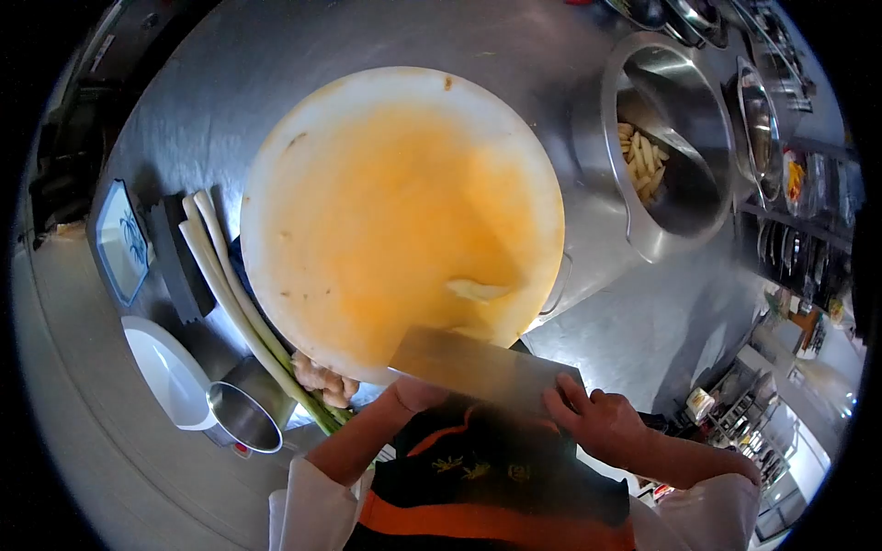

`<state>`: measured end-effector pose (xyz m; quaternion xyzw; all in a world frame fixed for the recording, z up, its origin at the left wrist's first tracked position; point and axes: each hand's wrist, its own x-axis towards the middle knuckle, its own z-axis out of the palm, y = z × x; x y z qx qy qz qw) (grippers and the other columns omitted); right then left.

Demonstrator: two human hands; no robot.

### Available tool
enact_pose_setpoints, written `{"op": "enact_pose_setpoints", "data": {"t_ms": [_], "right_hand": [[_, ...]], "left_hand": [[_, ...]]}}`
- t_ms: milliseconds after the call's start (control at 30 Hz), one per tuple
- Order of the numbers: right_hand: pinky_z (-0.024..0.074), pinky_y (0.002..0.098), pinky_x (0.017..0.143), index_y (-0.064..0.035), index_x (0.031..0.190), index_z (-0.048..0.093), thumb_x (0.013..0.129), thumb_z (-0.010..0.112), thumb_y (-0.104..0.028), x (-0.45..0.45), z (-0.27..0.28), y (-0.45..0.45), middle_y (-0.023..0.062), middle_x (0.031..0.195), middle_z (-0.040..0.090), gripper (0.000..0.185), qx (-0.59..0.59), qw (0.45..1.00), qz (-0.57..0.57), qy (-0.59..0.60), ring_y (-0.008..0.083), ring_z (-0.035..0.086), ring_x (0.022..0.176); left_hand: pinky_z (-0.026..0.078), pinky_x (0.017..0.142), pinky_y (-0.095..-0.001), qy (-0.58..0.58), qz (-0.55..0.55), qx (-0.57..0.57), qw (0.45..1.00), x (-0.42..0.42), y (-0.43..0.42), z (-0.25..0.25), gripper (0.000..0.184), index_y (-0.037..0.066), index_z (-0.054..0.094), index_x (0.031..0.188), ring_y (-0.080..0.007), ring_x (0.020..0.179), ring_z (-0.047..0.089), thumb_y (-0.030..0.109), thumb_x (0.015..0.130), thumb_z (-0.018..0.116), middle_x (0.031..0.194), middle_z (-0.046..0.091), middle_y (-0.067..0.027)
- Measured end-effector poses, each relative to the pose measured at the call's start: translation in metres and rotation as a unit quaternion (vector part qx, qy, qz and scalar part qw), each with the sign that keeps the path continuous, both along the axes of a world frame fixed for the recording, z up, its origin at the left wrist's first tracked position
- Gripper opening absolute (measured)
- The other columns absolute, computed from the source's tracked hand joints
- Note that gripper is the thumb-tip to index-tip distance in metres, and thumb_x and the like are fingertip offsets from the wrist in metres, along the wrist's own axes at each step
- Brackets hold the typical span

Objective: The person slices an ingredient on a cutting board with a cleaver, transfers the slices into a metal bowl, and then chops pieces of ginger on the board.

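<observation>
A wide cleaver blade [487, 369] lies across the front edge of a round, orange-stained cutting board [386, 202]. At its right end my right hand [597, 418] is closed round it, the handle hidden by the fingers. My left hand [421, 393] is by the blade's left end at the board's edge; its fingers are mostly hidden behind the blade. One pale peeled piece [476, 290] lies on the board near its lower right, with another pale bit just beyond the blade.
Right of the board stands a deep steel pot [629, 207] with pale cut pieces [645, 163]. At left are leeks [234, 298], ginger [323, 378], a steel cup [246, 415], a white bowl [165, 372], a dark block [179, 257] and a blue-patterned tray [121, 243].
</observation>
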<state>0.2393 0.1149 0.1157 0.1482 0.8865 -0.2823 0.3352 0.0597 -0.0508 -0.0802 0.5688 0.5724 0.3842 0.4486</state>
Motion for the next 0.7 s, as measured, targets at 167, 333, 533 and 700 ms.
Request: {"op": "enact_pose_setpoints", "data": {"t_ms": [167, 333, 533, 700], "right_hand": [[0.0496, 0.0319, 0.041, -0.0076, 0.110, 0.038, 0.074, 0.055, -0.015, -0.004, -0.005, -0.008, 0.0246, 0.104, 0.047, 0.041, 0.021, 1.000, -0.010, -0.006, 0.0238, 0.058, 0.055], [0.0506, 0.0354, 0.043, -0.0071, 0.107, 0.038, 0.075, 0.053, -0.015, -0.009, -0.011, -0.009, 0.0259, 0.102, 0.047, 0.036, 0.020, 0.999, -0.032, 0.014, 0.0256, 0.058, 0.053], [0.0493, 0.0341, 0.039, -0.0071, 0.107, 0.035, 0.072, 0.053, -0.013, -0.014, -0.037, -0.008, 0.0290, 0.102, 0.047, 0.039, -0.033, 0.999, -0.006, 0.040, 0.0263, 0.060, 0.055], [0.0489, 0.0370, 0.045, -0.0060, 0.105, 0.037, 0.074, 0.049, -0.012, -0.076, -0.064, -0.023, 0.0259, 0.106, 0.044, 0.034, -0.033, 0.996, -0.038, 0.079, 0.0308, 0.058, 0.059]], "left_hand": [[0.039, 0.085, -0.0375, -0.132, 0.064, -0.057, 0.988, 0.002, 0.004, 0.007, 0.029, 0.007, 0.052, 0.108, -0.0254, 0.100, 0.049, 0.016, 0.081, 0.050, 0.108, 0.052, -0.0099], [0.038, 0.086, -0.0380, -0.006, 0.021, 0.018, 1.000, -0.011, 0.021, 0.027, 0.030, 0.008, 0.051, 0.109, -0.0249, 0.100, 0.049, 0.019, 0.081, 0.050, 0.109, 0.052, -0.0092], [0.038, 0.086, -0.0364, 0.011, 0.031, 0.045, 0.998, -0.011, 0.028, 0.031, 0.031, 0.008, 0.051, 0.109, -0.0252, 0.102, 0.048, 0.020, 0.081, 0.051, 0.109, 0.052, -0.0095], [0.037, 0.087, -0.0362, -0.054, 0.010, 0.011, 0.998, -0.012, 0.026, 0.034, 0.033, 0.008, 0.048, 0.112, -0.0250, 0.103, 0.047, 0.019, 0.081, 0.050, 0.113, 0.049, -0.0089]]}}
